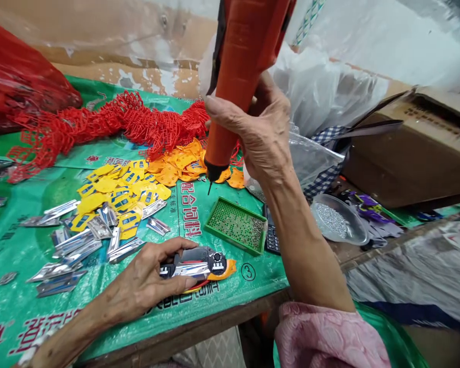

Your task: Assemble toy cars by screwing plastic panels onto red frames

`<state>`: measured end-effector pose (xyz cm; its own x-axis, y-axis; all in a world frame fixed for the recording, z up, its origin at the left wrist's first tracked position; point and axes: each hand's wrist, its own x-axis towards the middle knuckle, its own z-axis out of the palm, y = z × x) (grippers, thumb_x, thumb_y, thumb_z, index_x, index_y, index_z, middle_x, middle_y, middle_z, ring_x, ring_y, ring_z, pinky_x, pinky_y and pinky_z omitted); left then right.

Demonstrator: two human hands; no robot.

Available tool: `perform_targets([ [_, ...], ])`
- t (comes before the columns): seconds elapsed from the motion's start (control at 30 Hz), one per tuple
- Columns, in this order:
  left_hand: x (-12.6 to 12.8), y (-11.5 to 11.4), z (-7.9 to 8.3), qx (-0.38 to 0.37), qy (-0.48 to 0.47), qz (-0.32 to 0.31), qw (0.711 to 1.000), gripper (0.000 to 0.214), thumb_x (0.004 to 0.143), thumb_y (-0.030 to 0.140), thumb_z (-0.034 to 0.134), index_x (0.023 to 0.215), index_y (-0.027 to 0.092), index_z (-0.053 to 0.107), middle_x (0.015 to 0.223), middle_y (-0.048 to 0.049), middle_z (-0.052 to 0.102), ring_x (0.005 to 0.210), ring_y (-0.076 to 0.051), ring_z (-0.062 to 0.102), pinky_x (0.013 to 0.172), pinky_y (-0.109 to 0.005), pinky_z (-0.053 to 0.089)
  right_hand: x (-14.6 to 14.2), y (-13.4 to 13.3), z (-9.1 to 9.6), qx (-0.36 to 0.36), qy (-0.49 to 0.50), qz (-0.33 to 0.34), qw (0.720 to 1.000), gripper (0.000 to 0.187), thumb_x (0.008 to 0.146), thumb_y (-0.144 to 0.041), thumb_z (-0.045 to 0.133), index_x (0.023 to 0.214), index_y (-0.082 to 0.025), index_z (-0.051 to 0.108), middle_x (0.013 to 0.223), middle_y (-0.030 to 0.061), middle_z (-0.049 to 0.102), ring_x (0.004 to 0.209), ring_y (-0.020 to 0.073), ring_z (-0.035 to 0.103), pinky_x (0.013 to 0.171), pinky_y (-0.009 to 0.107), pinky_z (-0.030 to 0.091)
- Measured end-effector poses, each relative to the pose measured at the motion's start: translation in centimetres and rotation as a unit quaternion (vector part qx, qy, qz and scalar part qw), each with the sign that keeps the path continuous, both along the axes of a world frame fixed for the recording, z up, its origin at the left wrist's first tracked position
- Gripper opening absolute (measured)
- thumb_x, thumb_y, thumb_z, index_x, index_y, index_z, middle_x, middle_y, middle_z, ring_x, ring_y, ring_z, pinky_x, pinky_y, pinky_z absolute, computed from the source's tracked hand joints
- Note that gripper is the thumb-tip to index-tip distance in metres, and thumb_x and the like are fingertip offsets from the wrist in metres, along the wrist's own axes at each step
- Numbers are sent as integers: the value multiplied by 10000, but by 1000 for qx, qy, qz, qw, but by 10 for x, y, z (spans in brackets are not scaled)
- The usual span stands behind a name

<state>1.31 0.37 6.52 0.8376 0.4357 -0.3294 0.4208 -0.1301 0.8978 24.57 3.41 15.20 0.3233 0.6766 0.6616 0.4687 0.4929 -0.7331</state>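
Observation:
My right hand (262,128) is wrapped round an orange electric screwdriver (237,66), held upright above the table with its thin bit pointing down. The bit hangs in the air, behind and above the piece in my left hand. Between the thumb and fingers of my left hand (145,276) lies a grey-and-black hand tool with an orange end (201,263), low over the green sheet. Its exact kind is not clear. A green tray of small screws (235,225) sits just behind it. Left of that hand are loose silver metal pieces (78,250) and a pile of yellow plastic pieces (122,191).
Orange plastic pieces (180,163) lie behind the yellow ones. Tangled red plastic parts (118,122) stretch across the back. At right stand a clear bowl of tiny metal parts (331,220) and a cardboard box (417,148). A dark keypad device (272,237) adjoins the tray.

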Motion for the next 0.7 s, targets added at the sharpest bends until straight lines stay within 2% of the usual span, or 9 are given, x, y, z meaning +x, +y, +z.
perform_targets([
  [0.1,0,-2,-4,0,-1,37,999,488,801,539,673,1186,239,672,989,-6,713,877,-230,621,718,-284,445,-2,-18,4,0,72,-10,997,271,659,-346,823,860,-370,642,890,-74,735,928,232,699,686,365,626],
  [0.23,3,-3,-14,6,-12,82,997,531,773,522,709,1206,220,655,1051,-29,716,939,-253,631,804,-321,485,9,-45,2,-8,109,15,994,230,628,-338,847,761,-315,661,754,-49,680,642,186,636,548,350,556],
  [0.37,5,-1,-23,11,-2,74,997,589,766,555,717,1236,208,641,1069,-52,711,932,-263,628,829,-357,503,19,-57,-21,-6,134,-6,991,308,664,-367,864,838,-244,642,562,-73,598,463,148,571,446,308,490],
  [0.5,4,1,-30,-5,-7,71,997,639,756,582,703,1272,213,625,1098,-65,712,921,-270,631,882,-404,503,18,-56,-49,42,151,-68,985,387,709,-401,841,1001,-255,633,566,-100,605,422,132,567,421,289,489],
  [0.57,3,0,-30,-6,-3,75,997,642,756,584,705,1278,218,626,1099,-70,712,931,-277,631,900,-417,501,17,-54,-56,48,144,-87,985,417,708,-407,839,1044,-266,637,580,-104,615,434,126,580,430,281,498],
  [0.7,4,-4,-20,0,7,92,996,596,755,556,715,1248,226,657,1102,-69,711,944,-281,629,859,-389,512,18,-53,-59,53,140,-79,985,368,724,-383,824,1025,-263,649,575,-100,622,428,133,586,431,289,502],
])
